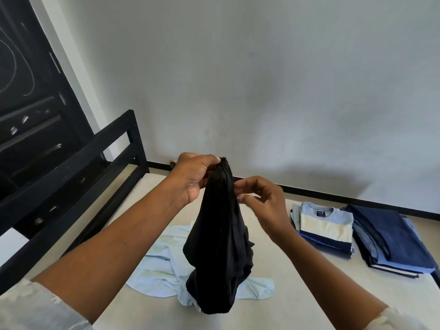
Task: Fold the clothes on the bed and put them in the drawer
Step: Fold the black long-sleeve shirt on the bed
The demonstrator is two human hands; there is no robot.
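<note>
A black garment (220, 246) hangs bunched above the bed (297, 294). My left hand (194, 173) grips its top end, lifted above the mattress. My right hand (260, 200) is just to the right of the cloth, thumb and fingers pinching at its upper edge. Under the black garment a light blue shirt (162, 265) lies crumpled on the mattress.
Two folded stacks sit on the bed's right side: one topped by a grey, cream and navy tee (325, 226), one of navy and blue clothes (392, 241). A black bed frame (95, 167) runs along the left, with a dark cabinet with drawers (31, 115) behind it.
</note>
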